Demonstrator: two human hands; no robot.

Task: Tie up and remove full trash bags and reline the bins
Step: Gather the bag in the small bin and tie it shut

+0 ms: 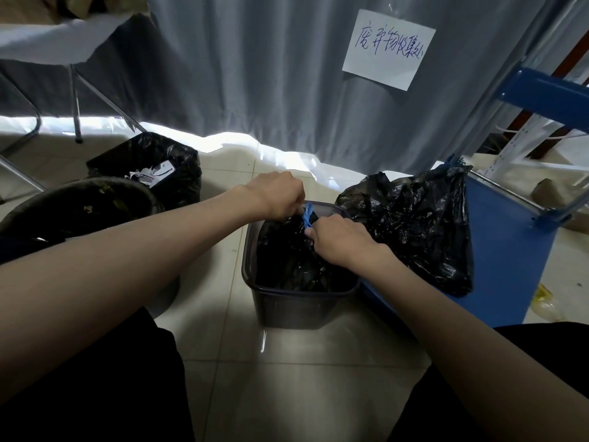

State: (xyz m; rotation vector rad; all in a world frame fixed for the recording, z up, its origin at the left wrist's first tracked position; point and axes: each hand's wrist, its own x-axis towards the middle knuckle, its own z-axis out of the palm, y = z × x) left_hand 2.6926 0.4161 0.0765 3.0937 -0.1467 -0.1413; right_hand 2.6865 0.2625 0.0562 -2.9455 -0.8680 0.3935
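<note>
A dark square bin (296,306) stands on the tiled floor in front of me, with a black trash bag (287,266) inside it. The bag's neck is gathered and its blue drawstring (308,215) sticks up between my hands. My left hand (277,194) grips the drawstring from the far left side. My right hand (338,244) pinches its lower end from the right. A tied black bag (414,231) with a blue drawstring knot at the top leans to the right of the bin.
Another bin lined in black (159,161) holds paper scraps at the left back. A round dark bin (79,205) sits nearer on the left. A blue metal shelf (510,250) stands right, a grey curtain (255,59) with a paper sign (389,49) behind.
</note>
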